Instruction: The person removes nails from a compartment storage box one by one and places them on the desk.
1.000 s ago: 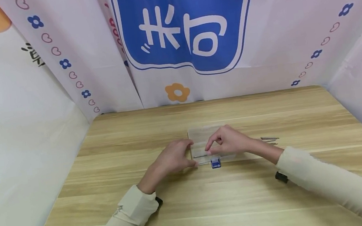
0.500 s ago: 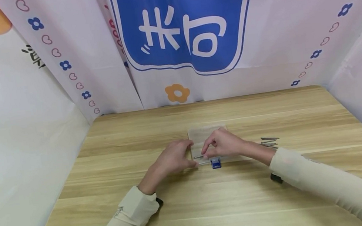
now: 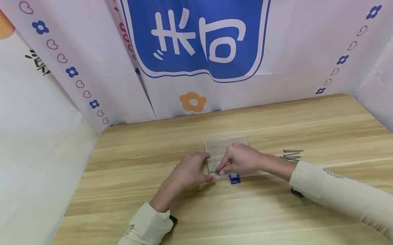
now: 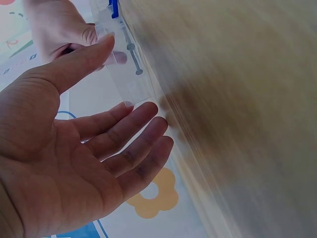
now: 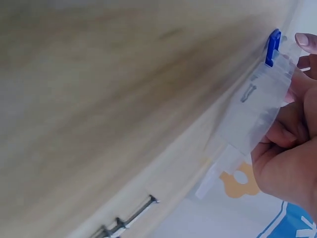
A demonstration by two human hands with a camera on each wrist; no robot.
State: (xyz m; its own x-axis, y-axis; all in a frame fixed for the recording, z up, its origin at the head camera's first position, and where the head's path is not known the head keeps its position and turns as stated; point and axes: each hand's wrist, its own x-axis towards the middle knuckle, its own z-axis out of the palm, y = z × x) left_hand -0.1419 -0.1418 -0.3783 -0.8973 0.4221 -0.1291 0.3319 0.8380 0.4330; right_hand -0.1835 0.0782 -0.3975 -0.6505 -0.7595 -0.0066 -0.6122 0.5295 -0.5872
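A clear plastic box (image 3: 221, 146) with a blue latch (image 3: 234, 178) on its near side lies on the wooden table. My left hand (image 3: 189, 170) steadies its left end; in the left wrist view the thumb touches the box and the other fingers are loosely extended. Over the box's near left part, my right hand (image 3: 244, 157) pinches a thin metal nail (image 3: 214, 171) with thumb and forefinger. Its left end shows; the fingers hide the rest. Through the wall in the left wrist view, nails (image 4: 131, 48) appear inside the box.
Several loose nails (image 3: 291, 155) lie in a small pile on the table (image 3: 202, 235), to the right of the box and close to my right forearm. A printed cloth (image 3: 164, 98) hangs behind the table's far edge.
My right hand has moved slightly left and toward me, bringing its fingertips down to the box's near left part. The left hand has stayed in place.
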